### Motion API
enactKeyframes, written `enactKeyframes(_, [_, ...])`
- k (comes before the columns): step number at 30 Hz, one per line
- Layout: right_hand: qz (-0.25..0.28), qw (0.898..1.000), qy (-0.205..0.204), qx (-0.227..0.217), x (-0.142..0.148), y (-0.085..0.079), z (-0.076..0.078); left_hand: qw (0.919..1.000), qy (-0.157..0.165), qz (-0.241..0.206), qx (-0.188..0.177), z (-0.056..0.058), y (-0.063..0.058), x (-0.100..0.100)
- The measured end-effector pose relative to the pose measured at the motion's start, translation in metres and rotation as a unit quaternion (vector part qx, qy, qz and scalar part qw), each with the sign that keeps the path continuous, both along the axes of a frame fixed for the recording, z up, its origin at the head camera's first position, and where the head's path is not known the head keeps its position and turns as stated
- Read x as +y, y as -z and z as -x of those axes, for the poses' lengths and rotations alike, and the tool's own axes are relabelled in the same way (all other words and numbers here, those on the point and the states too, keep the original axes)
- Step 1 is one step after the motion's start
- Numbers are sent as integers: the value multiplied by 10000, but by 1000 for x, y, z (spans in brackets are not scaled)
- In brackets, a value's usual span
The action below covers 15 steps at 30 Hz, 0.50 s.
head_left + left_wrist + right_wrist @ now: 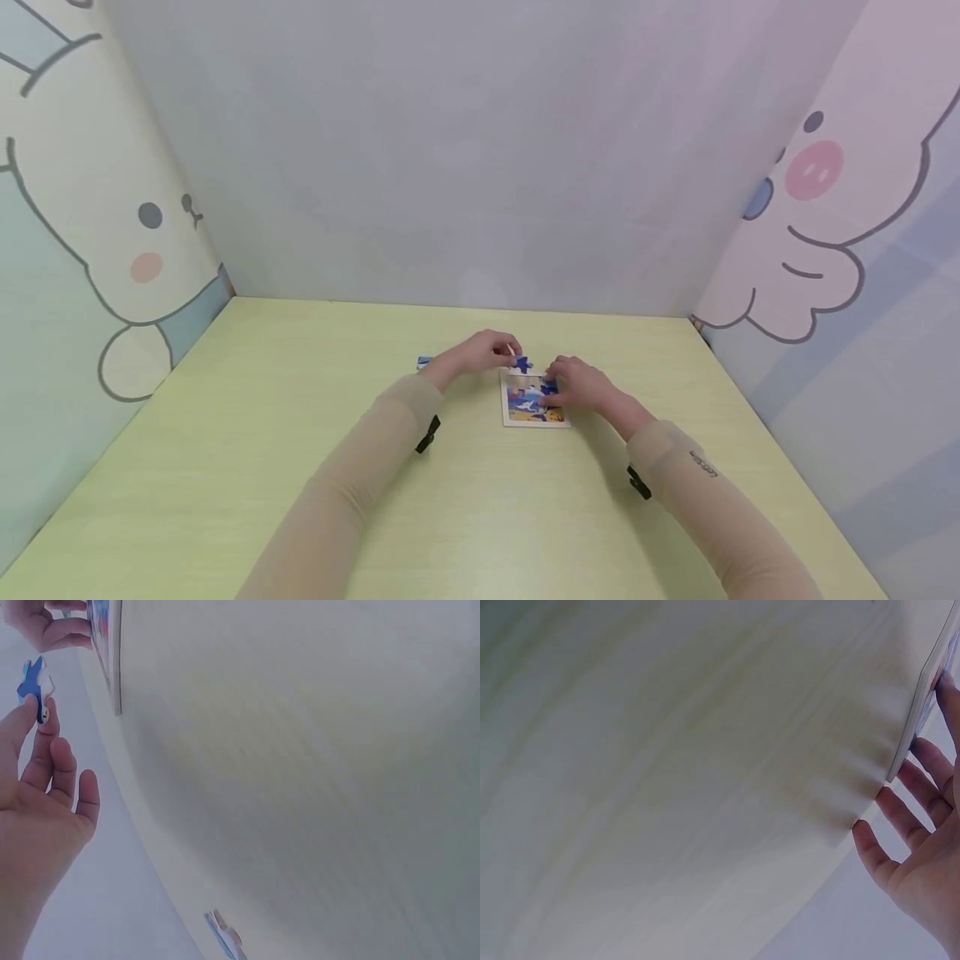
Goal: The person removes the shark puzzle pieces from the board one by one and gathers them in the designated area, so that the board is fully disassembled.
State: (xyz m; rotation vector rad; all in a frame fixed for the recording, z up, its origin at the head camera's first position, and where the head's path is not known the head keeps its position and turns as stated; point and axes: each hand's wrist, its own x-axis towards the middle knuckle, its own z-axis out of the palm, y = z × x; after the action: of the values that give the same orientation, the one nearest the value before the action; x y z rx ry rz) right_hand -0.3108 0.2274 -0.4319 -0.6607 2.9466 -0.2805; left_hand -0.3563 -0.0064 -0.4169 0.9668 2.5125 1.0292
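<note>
A small jigsaw board (534, 400) with a colourful blue, white and orange picture lies on the pale green table (300, 433). My left hand (483, 350) pinches a blue puzzle piece (522, 363) just above the board's far edge; the left wrist view shows the blue puzzle piece (31, 681) at my fingertips. My right hand (573, 385) rests on the board's right side with its fingers laid flat along the board's edge (922, 697). Another blue piece (424, 362) lies on the table left of my left hand, and the same piece (223, 937) appears in the left wrist view.
Walls with cartoon animal drawings close in the table on the left, back and right. Bare tabletop spreads in front of the board and to both sides.
</note>
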Motion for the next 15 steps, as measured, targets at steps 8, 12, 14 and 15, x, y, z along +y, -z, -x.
enactKeyframes(8, [33, 10000, -10, 2, 1, 1, -1, 9998, -159, -36, -77, 5, -4, -22])
enactKeyframes(12, [52, 10000, -31, 40, 1, 2, -1, 9994, -280, -93, -157, 9, -4, -34])
enactKeyframes(14, [49, 10000, -50, 58, 1, 3, -1, 9992, -327, -115, -178, 11, -3, -39])
enactKeyframes(15, [42, 10000, -58, 66, 1, 3, -2, 9991, -357, -115, -194, 11, -2, -42])
